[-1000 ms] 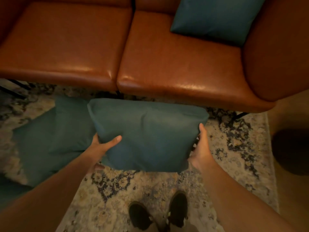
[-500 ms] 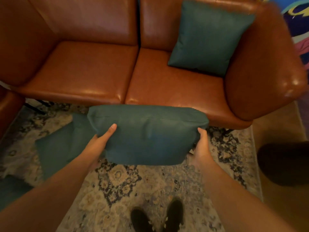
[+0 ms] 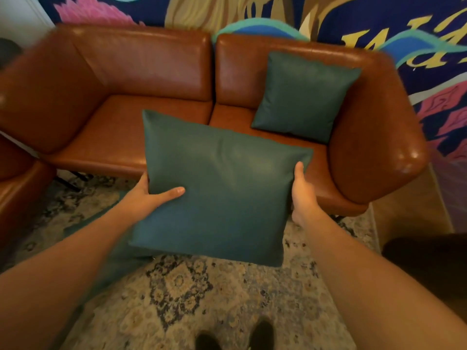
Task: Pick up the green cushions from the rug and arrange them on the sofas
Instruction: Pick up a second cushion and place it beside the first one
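**Cushion up off the rug, over the sofa's front edge**

Now raised clear of the rug (image 3: 227, 299) and tipped face-up, where half a second ago hung lower, short of the sofa (image 3: 113, 127). Held cushion (image 3: 222, 195) clamped at its sides: left hand (image 3: 149, 198) with thumb on top, right hand (image 3: 302, 195) likewise. Second cushion (image 3: 303, 97) propped in the sofa's right corner. Third (image 3: 118, 258) partly visible on the rug below. Likely next: place on the sofa's left seat.
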Motion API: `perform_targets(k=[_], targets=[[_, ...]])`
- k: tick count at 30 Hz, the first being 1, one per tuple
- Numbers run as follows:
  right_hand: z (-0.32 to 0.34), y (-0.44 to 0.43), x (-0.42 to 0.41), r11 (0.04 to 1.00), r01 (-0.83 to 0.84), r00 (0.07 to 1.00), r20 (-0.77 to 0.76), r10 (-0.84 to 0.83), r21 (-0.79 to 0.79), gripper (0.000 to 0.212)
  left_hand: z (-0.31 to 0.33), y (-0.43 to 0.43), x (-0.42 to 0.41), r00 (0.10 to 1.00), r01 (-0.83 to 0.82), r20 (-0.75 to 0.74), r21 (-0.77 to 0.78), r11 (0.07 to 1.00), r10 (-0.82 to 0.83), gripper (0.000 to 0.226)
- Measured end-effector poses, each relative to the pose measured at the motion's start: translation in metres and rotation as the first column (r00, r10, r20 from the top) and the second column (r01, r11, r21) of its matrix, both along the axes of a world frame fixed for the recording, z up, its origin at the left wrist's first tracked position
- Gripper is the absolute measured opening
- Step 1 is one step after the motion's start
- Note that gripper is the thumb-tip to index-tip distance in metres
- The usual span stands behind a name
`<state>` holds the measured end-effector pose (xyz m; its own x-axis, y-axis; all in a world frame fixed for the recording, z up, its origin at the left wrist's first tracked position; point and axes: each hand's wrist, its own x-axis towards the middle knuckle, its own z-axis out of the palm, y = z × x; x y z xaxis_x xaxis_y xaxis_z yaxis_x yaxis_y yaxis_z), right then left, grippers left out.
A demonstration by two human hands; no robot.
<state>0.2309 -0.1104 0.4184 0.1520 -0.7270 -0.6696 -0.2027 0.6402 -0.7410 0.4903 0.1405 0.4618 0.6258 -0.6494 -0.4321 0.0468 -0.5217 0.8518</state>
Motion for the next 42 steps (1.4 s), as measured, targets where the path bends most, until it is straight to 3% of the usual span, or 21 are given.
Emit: perform_targets(k=[4, 6, 8, 11, 13, 16, 19, 24, 27, 32, 34, 37, 40, 42], targets=[[0.043, -0.005, -0.004, 0.984, -0.177, 0.971, 0.168, 0.169, 0.034, 0.073, 0.017, 0.001, 0.009, 0.981, -0.161, 0.108, 0.001, 0.987, 0.160, 0.099], [0.054, -0.010, -0.008, 0.953, -0.302, 0.924, 0.254, 0.286, 0.026, 0.059, 0.031, -0.002, 0.007, 0.967, -0.247, 0.056, -0.040, 0.968, 0.249, 0.082], [0.062, -0.017, -0.011, 0.928, -0.372, 0.901, 0.242, 0.360, 0.004, 0.054, 0.051, -0.006, 0.005, 0.949, -0.303, -0.092, 0.004, 0.953, 0.302, 0.057], [0.076, -0.026, -0.019, 0.944, -0.328, 0.921, 0.207, 0.330, -0.042, 0.053, 0.082, -0.003, 0.013, 0.905, -0.253, -0.333, 0.079, 0.964, 0.264, 0.053], [0.088, -0.034, -0.026, 0.955, -0.293, 0.934, 0.198, 0.298, -0.054, 0.039, 0.098, -0.004, 0.024, 0.907, -0.210, -0.359, 0.068, 0.975, 0.221, 0.053], [0.110, -0.043, -0.036, 0.952, -0.295, 0.926, 0.270, 0.264, 0.083, 0.015, 0.118, -0.010, 0.031, 0.925, -0.156, -0.338, 0.081, 0.985, 0.174, 0.062], [0.122, -0.053, -0.042, 0.961, -0.254, 0.913, 0.357, 0.199, 0.114, 0.024, 0.127, -0.016, 0.038, 0.912, -0.187, -0.359, 0.071, 0.980, 0.200, 0.082], [0.128, -0.062, -0.041, 0.971, -0.167, 0.872, 0.485, 0.065, 0.170, 0.065, 0.130, -0.007, 0.048, 0.847, -0.326, -0.451, -0.023, 0.945, 0.281, 0.066], [0.129, -0.068, -0.020, 0.976, -0.120, 0.825, 0.566, -0.003, 0.181, 0.067, 0.134, -0.019, 0.043, 0.833, -0.429, -0.447, -0.151, 0.891, 0.325, 0.060], [0.126, -0.081, 0.045, 0.989, -0.076, 0.869, 0.496, 0.005, 0.124, 0.047, 0.125, -0.046, 0.076, 0.780, -0.573, -0.478, -0.289, 0.767, 0.403, 0.049], [0.122, -0.087, 0.078, 0.992, -0.081, 0.887, 0.460, 0.026, 0.099, 0.032, 0.119, -0.054, 0.102, 0.816, -0.539, -0.405, -0.273, 0.797, 0.413, 0.041], [0.113, -0.097, 0.125, 0.996, -0.069, 0.910, 0.414, 0.038, 0.061, 0.024, 0.111, -0.065, 0.142, 0.899, -0.411, -0.255, -0.205, 0.888, 0.357, 0.055], [0.105, -0.113, 0.172, 0.997, -0.069, 0.930, 0.362, 0.059, 0.016, 0.039, 0.111, -0.082, 0.191, 0.937, -0.329, -0.179, -0.165, 0.930, 0.300, 0.053], [0.104, -0.119, 0.195, 0.993, -0.102, 0.939, 0.325, 0.113, -0.051, 0.061, 0.111, -0.095, 0.219, 0.955, -0.294, -0.096, -0.140, 0.946, 0.282, 0.053]])
